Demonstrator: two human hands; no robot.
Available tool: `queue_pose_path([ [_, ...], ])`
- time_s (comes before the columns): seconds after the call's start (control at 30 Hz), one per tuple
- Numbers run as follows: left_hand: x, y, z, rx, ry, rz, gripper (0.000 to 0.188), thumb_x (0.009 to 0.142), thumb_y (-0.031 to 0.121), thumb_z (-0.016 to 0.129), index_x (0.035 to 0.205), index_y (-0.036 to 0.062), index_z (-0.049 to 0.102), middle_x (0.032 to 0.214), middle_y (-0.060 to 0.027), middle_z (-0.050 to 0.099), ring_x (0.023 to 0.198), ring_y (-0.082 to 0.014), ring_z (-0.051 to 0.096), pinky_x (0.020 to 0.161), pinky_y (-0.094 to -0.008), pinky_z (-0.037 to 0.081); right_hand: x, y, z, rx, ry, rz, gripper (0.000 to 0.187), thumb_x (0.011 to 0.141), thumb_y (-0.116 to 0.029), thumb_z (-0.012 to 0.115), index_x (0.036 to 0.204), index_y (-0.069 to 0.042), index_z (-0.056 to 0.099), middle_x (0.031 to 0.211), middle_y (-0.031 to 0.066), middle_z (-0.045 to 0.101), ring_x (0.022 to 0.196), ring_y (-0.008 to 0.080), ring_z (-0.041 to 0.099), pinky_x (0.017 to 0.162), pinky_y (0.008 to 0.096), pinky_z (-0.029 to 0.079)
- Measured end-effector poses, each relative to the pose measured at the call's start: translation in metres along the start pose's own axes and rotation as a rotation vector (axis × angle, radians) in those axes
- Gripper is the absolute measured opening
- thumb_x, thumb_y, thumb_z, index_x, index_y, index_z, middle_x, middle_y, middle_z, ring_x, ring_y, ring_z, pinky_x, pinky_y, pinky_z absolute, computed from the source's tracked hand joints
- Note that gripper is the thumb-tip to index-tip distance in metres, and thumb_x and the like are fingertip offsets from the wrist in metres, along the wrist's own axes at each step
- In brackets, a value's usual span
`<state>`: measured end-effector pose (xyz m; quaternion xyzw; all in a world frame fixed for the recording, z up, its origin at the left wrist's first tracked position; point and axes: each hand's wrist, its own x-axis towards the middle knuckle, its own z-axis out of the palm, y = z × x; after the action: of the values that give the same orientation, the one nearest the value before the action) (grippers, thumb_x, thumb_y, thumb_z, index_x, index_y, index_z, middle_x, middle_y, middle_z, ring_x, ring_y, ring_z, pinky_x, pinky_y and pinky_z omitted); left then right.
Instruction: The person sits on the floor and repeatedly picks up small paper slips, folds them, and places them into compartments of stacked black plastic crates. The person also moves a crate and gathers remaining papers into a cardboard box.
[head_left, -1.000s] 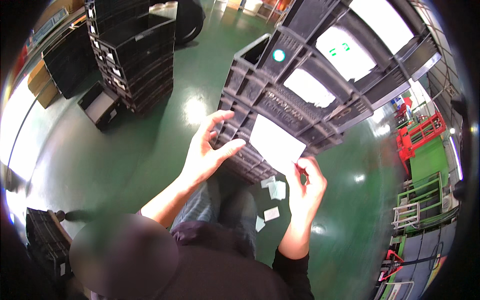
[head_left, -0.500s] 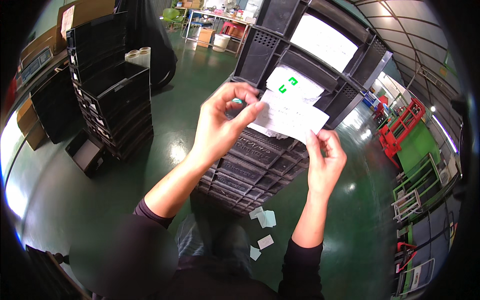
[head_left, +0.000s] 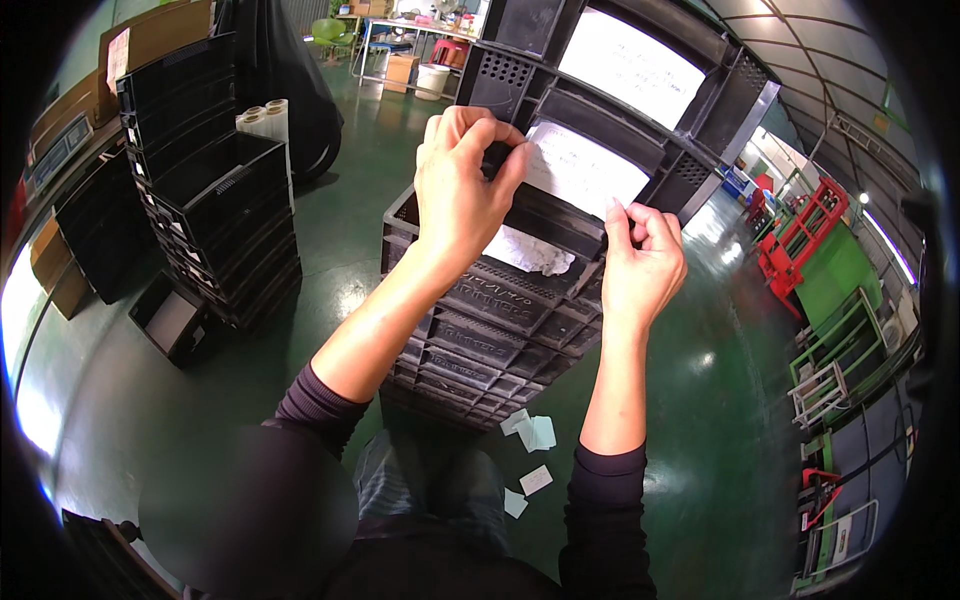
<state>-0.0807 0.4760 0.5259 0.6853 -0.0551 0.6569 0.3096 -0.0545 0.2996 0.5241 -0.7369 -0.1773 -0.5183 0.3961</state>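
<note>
Starting at left of frame, a stack of black crates (head_left: 250,240) sits slightly further left than half a second ago. Toward upper centre, the left hand (head_left: 462,185) has risen, its thumb and forefinger brought together at the left edge of a white sheet (head_left: 588,168); whether they truly pinch the paper I cannot tell. The main change is that sheet: it was slanting lower across the crate front, and now it lies higher, along the recess of a black crate (head_left: 565,222), where green marks showed earlier and none show now. That suggests the work has reached lining the sheet up. A torn white paper (head_left: 535,252) just below it, mostly covered before, is now exposed. Right of centre, the right hand (head_left: 645,265) has moved up too, thumb and curled forefinger apparently gripping the sheet's lower right corner
</note>
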Motion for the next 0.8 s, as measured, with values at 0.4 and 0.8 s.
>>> queue_pose_path([
  [0.4,-0.003,-0.003,0.010,0.092,0.070,0.063,0.012,0.075,0.011,0.075,0.083,0.0078,0.067,0.100,-0.0067,0.060,0.095,-0.0256,0.056,0.080,-0.0359,0.046,0.000,-0.001,0.005,-0.123,0.035,-0.098,0.016,0.074,-0.025,0.078,0.075,-0.014,0.067,0.064,-0.0030,0.046,0.059,0.0177,0.049,0.067,0.0331,0.034],
  [0.8,-0.004,-0.004,0.014,0.119,0.103,0.100,0.014,0.072,0.009,0.076,0.082,0.0086,0.066,0.102,-0.0067,0.060,0.094,-0.0257,0.056,0.079,-0.0362,0.046,0.000,-0.001,0.006,-0.171,0.047,-0.120,0.016,0.073,-0.025,0.077,0.074,-0.014,0.065,0.065,-0.0029,0.046,0.060,0.0179,0.049,0.065,0.0340,0.032],
])
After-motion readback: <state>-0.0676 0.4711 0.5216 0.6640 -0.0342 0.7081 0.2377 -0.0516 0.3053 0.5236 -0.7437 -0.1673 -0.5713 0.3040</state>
